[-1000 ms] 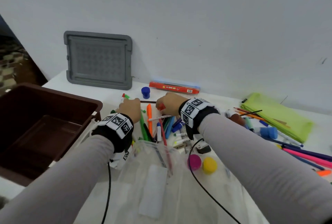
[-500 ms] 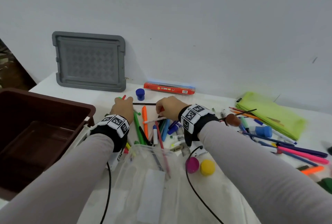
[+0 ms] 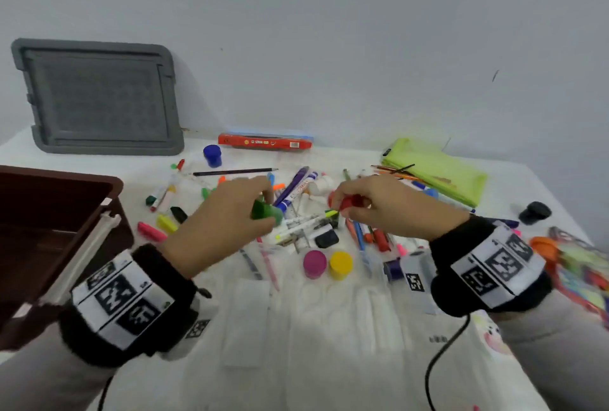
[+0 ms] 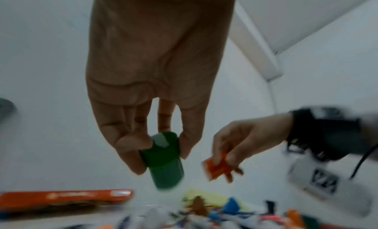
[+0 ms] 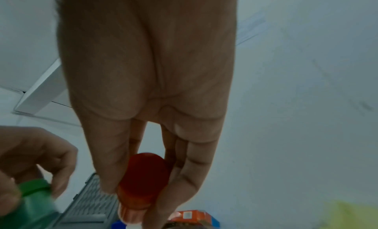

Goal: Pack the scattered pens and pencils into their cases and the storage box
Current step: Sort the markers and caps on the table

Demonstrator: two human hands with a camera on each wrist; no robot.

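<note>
My left hand (image 3: pixel 227 219) pinches a small green jar (image 3: pixel 265 212) between thumb and fingers, lifted above the pile; the left wrist view shows the green jar (image 4: pixel 164 159) gripped near its lid. A small red jar (image 3: pixel 349 202) sits in the fingers of my right hand (image 3: pixel 385 204), also off the table; in the right wrist view the red jar (image 5: pixel 143 179) lies between thumb and fingers. Below both hands lies a heap of pens and markers (image 3: pixel 296 199). The brown storage box (image 3: pixel 49 229) stands at the left. A lime green pencil case (image 3: pixel 438 170) lies at the back right.
A grey lid (image 3: pixel 95 97) leans on the wall at back left. A red pencil box (image 3: pixel 263 141) lies by the wall, a blue jar (image 3: pixel 212 155) before it. Pink (image 3: pixel 314 264) and yellow (image 3: pixel 341 265) jars stand near a clear plastic pouch (image 3: pixel 296 311). A black cap (image 3: pixel 534 212) sits far right.
Both hands have come up off the pile and toward me, the left now holding a green jar and the right a red jar. The head view has shifted closer and lower.
</note>
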